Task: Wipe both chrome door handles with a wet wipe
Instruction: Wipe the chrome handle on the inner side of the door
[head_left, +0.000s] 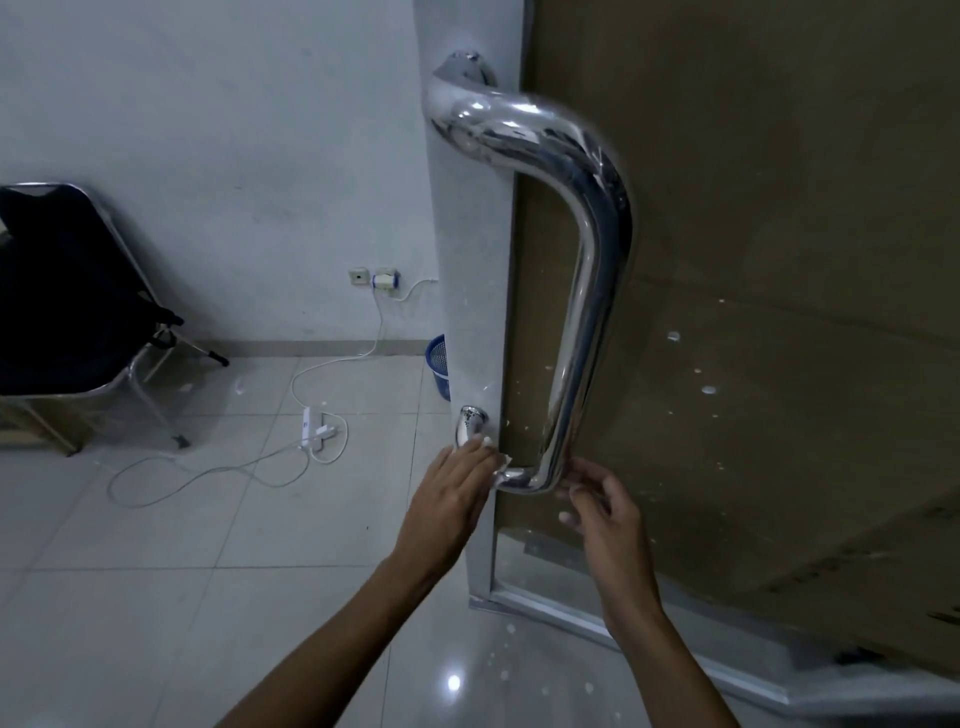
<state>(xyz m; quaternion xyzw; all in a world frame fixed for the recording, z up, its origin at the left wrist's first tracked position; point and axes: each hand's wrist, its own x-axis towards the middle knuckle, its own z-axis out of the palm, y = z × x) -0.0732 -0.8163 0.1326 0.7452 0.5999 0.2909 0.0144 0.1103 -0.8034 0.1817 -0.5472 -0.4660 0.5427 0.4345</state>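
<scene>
White wipe material (500, 464) is pressed by the left hand (452, 493) against the lower foot of the chrome handle (582, 312), where the short bottom leg runs into the door frame (470, 260). The fingers lie nearly straight over the wipe, so the grip there is a flat press rather than a clench; only a small corner of the wipe is seen past the fingertips. The right hand (605, 512) is held at the handle's lower bend, its fingertips touching or almost touching the tube, loosely curled and holding nothing that can be made out.

As to progress, the work is judged to be at the bottom of this handle. Whether the long upright and the upper bend have been wiped cannot be told from the shine alone. A second chrome mount (470, 423) shows just left of the handle's foot, on the other side of the frame; the handle it belongs to is hidden and is taken as still to be done.

For room, the gap between the upright and the brown door panel (779, 208) is narrow, and the frame edge sits close against the left hand. Left of the handle, open tiled floor (208, 571) is crossed by a white cable and power strip (311, 428); a blue basket (439, 366) stands behind the frame, and a folding chair (78, 312) well away.
</scene>
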